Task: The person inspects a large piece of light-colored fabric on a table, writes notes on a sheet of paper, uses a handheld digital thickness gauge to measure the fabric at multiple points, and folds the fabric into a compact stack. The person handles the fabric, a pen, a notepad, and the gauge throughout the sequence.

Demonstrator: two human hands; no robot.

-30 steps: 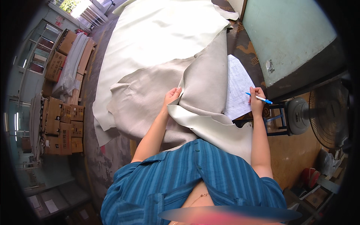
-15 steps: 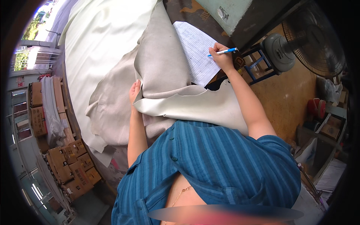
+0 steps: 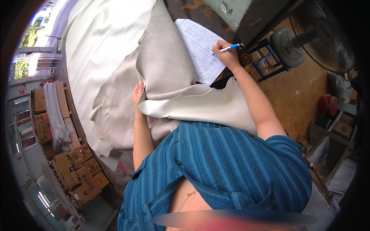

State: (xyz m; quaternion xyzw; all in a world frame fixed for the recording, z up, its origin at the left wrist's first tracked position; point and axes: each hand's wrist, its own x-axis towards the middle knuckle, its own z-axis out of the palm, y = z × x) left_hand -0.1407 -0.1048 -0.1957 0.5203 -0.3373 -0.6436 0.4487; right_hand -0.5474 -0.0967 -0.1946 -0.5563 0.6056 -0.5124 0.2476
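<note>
My right hand (image 3: 226,55) is closed round a blue and white pen (image 3: 227,48), whose tip meets a sheet of paper (image 3: 198,50) covered in a grid and handwriting. The paper lies on a dark printed surface, partly beneath a folded leather hide (image 3: 165,57). The hide's greyish-beige suede side faces up, and its pale smooth side shows where the near edge folds over. At the left edge of that fold, my left hand (image 3: 138,93) pinches the hide, with part of the hand hidden behind it.
More off-white leather (image 3: 104,38) spreads across the table to the left. A pedestal fan (image 3: 289,48) stands at the right beside a blue-framed stool (image 3: 266,61). Cardboard boxes (image 3: 79,173) are stacked at the lower left. A red container (image 3: 327,104) sits by shelves at the far right.
The pen has tilted slightly in my right hand, its tip staying at about the same spot on the paper. My left hand keeps its hold on the hide. The whole view has shifted a little.
</note>
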